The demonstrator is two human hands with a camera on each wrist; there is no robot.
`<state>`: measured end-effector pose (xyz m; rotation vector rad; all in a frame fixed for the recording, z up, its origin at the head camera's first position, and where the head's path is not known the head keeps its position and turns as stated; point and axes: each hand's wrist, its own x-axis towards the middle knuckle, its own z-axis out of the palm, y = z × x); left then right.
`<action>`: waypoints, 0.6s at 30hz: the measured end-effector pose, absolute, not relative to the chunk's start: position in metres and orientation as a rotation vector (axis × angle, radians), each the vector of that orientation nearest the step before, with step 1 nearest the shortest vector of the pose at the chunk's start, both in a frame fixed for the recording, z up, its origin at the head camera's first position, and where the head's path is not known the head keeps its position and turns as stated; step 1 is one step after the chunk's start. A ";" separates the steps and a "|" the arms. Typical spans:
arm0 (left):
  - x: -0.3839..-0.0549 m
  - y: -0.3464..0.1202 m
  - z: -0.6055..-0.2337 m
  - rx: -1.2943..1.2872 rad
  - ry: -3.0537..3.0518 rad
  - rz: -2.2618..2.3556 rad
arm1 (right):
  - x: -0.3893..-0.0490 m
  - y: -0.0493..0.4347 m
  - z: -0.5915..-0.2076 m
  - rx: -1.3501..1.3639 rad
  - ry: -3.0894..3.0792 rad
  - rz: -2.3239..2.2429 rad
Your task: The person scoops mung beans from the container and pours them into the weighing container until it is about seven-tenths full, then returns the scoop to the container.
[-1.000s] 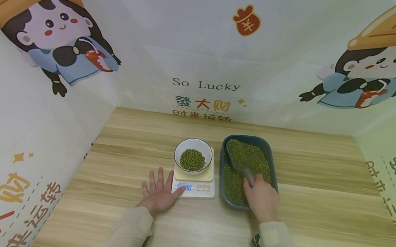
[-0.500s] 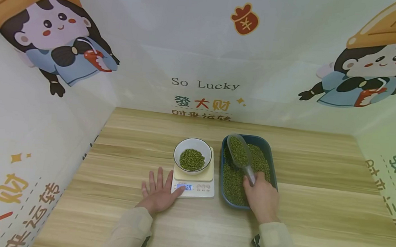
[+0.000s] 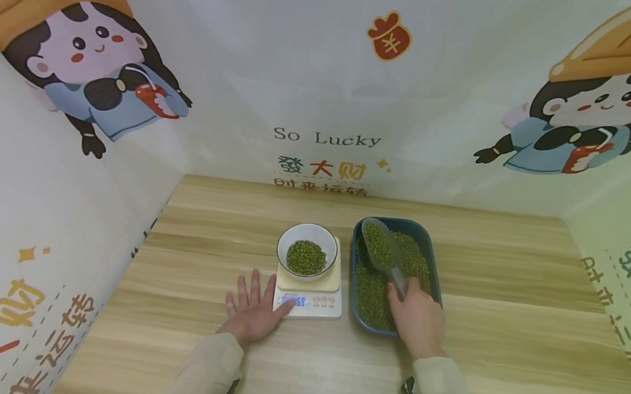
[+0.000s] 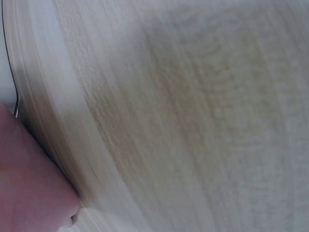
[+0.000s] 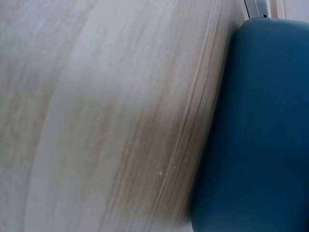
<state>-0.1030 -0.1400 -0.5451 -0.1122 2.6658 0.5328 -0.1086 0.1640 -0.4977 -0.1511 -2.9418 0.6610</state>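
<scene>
In the head view a white kitchen scale (image 3: 313, 311) carries a white bowl (image 3: 310, 232) with a dark rim, part filled with small green beans (image 3: 306, 257). Its lit display is partly covered by my left thumb. My left hand (image 3: 253, 314) rests palm down beside the scale, fingers straight and spread, thumb over the scale's front left corner. My right hand (image 3: 420, 319) grips the handle of a clear grey scoop (image 3: 397, 280). The scoop, loaded with green beans, is over the blue tub (image 3: 352, 288), which holds many more of the same beans.
The wood-grain table (image 3: 510, 289) carries the scale and the tub side by side, a narrow gap between them. A printed cloth (image 3: 441, 108) walls off the back and sides. The tub's outer wall (image 5: 260, 125) fills the right part of the right wrist view.
The scoop has come up out of the beans and levelled, its rim now showing clearly with beans inside. My left hand stays in place by the scale.
</scene>
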 end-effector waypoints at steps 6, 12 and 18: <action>-0.101 -0.140 -0.545 -0.108 2.666 0.538 | -0.107 0.163 -0.499 -0.141 -2.924 0.647; -0.100 -0.140 -0.543 -0.104 2.664 0.542 | -0.107 0.163 -0.499 -0.145 -2.927 0.653; -0.100 -0.140 -0.542 -0.107 2.661 0.557 | -0.108 0.164 -0.500 -0.151 -2.940 0.660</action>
